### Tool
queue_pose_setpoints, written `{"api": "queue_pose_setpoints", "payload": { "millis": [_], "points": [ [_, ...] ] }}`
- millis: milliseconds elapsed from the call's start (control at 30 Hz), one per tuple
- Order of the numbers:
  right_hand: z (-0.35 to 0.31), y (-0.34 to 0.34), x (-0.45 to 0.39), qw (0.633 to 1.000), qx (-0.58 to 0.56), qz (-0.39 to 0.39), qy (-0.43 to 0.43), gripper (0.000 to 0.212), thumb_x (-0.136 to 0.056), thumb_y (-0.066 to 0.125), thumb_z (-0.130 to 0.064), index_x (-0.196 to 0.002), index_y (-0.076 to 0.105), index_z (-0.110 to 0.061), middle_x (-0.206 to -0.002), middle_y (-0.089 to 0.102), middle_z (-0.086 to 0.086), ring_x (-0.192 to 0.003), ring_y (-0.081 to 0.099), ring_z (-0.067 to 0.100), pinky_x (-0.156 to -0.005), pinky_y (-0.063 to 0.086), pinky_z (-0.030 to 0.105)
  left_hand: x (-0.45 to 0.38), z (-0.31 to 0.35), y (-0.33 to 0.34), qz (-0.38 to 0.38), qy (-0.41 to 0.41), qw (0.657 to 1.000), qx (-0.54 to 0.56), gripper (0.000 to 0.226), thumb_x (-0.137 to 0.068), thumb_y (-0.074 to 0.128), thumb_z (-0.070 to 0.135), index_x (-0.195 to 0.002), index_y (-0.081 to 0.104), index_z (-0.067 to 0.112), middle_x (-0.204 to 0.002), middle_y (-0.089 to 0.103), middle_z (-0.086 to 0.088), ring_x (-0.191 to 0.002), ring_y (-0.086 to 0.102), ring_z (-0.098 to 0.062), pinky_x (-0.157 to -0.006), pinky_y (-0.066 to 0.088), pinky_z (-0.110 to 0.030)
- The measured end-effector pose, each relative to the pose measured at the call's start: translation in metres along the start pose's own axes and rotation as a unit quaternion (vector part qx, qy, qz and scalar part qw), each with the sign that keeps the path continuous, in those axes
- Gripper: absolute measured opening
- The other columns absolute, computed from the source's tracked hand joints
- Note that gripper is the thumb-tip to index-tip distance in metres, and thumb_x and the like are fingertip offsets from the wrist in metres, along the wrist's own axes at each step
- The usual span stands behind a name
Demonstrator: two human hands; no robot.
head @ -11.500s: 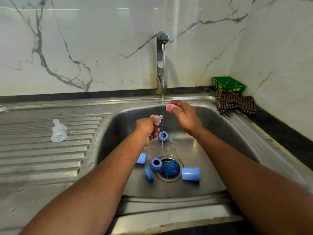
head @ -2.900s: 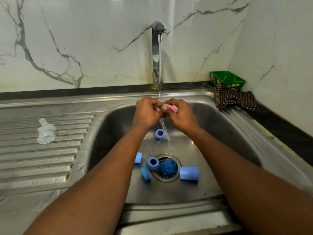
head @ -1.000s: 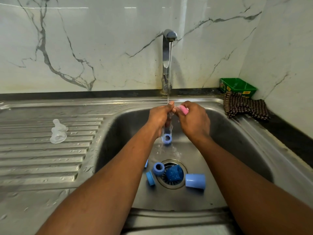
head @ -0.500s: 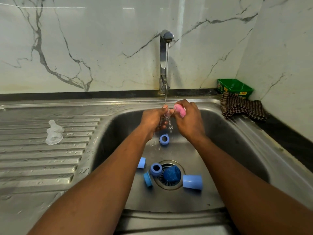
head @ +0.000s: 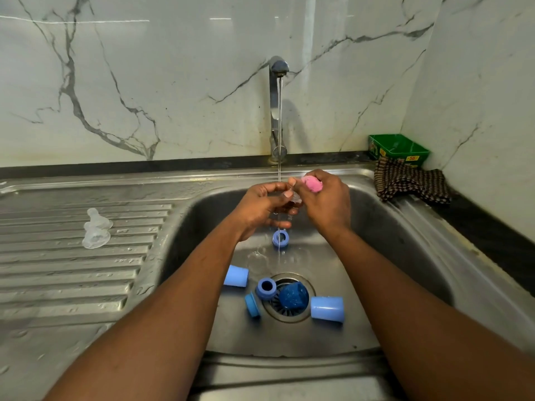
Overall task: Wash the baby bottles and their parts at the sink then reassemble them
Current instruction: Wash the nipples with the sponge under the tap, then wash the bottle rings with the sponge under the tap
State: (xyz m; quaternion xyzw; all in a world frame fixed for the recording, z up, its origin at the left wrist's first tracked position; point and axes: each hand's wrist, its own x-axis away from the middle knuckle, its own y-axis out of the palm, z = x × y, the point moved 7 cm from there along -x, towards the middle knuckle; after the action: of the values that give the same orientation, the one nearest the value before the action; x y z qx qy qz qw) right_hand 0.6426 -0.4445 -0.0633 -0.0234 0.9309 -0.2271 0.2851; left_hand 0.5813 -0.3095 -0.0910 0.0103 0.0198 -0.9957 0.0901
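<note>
Bottle parts lie nearest me round the drain [head: 289, 296]: a cap [head: 327, 309] on its side, a ring [head: 266, 288], a disc [head: 252, 305], another cap [head: 236, 276]. Further in, a second ring [head: 280, 238] sits under the stream. Above it my left hand [head: 262, 208] pinches a clear teat [head: 295, 197] while my right hand [head: 325, 198] grips a pink sponge [head: 312, 183] against it. Wet silicone feels soft, light and slippery, so I judge its thick base rim the safest hold. Two teats [head: 95, 233] rest on the drainboard [head: 72, 273]. Beyond stands the tap [head: 276, 111].
</note>
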Motion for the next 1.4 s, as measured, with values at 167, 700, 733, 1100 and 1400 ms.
{"api": "queue_pose_setpoints", "payload": {
  "millis": [167,700,733,1100,1400],
  "points": [
    [-0.008,0.010,0.001,0.998,-0.040,-0.039,-0.009,0.027,-0.087,0.071,-0.047,-0.089,0.070,-0.020,-0.078,0.068,-0.003,-0.075,0.063,0.015,-0.065,0.048,0.029,0.009,0.011,-0.013,0.024,0.023,0.995,-0.094,0.022,-0.088,0.072,0.017,-0.110,0.069,0.012,-0.098,0.073,-0.001,-0.090,0.069,-0.016,-0.077,0.061,-0.045],
    [-0.145,0.086,0.089,0.918,0.020,-0.314,-0.239,0.029,-0.074,0.083,-0.039,-0.096,0.068,-0.029,-0.094,0.068,-0.007,-0.089,0.062,0.016,-0.079,0.052,0.037,0.150,0.058,-0.174,0.422,0.047,0.803,-0.417,0.017,-0.089,0.069,0.034,-0.106,0.067,0.033,-0.121,0.064,0.009,-0.121,0.051,-0.018,-0.091,0.025,-0.031],
    [-0.154,0.090,0.092,0.915,0.027,-0.312,-0.254,0.029,-0.074,0.083,-0.036,-0.098,0.068,-0.028,-0.096,0.069,-0.005,-0.091,0.062,0.019,-0.081,0.053,0.039,0.154,0.057,-0.182,0.427,0.035,0.792,-0.435,0.017,-0.087,0.071,0.037,-0.104,0.068,0.035,-0.125,0.060,0.008,-0.124,0.045,-0.018,-0.085,0.019,-0.031],
    [-0.165,0.128,0.097,0.914,0.027,-0.324,-0.244,0.027,-0.073,0.084,-0.027,-0.095,0.069,-0.028,-0.093,0.070,-0.007,-0.086,0.063,0.015,-0.078,0.055,0.041,0.163,0.052,-0.213,0.430,-0.027,0.727,-0.534,0.026,-0.086,0.072,0.044,-0.108,0.069,0.030,-0.106,0.070,0.007,-0.109,0.051,-0.016,-0.086,0.022,-0.037],
    [-0.140,0.117,0.082,0.924,0.037,-0.328,-0.194,0.038,-0.068,0.088,-0.026,-0.100,0.070,-0.027,-0.096,0.071,-0.006,-0.089,0.066,0.016,-0.080,0.055,0.039,0.157,0.054,-0.193,0.367,-0.045,0.704,-0.606,0.048,-0.088,0.069,0.030,-0.134,0.055,0.024,-0.129,0.059,-0.003,-0.122,0.045,-0.024,-0.095,0.026,-0.038]
  ]
}}
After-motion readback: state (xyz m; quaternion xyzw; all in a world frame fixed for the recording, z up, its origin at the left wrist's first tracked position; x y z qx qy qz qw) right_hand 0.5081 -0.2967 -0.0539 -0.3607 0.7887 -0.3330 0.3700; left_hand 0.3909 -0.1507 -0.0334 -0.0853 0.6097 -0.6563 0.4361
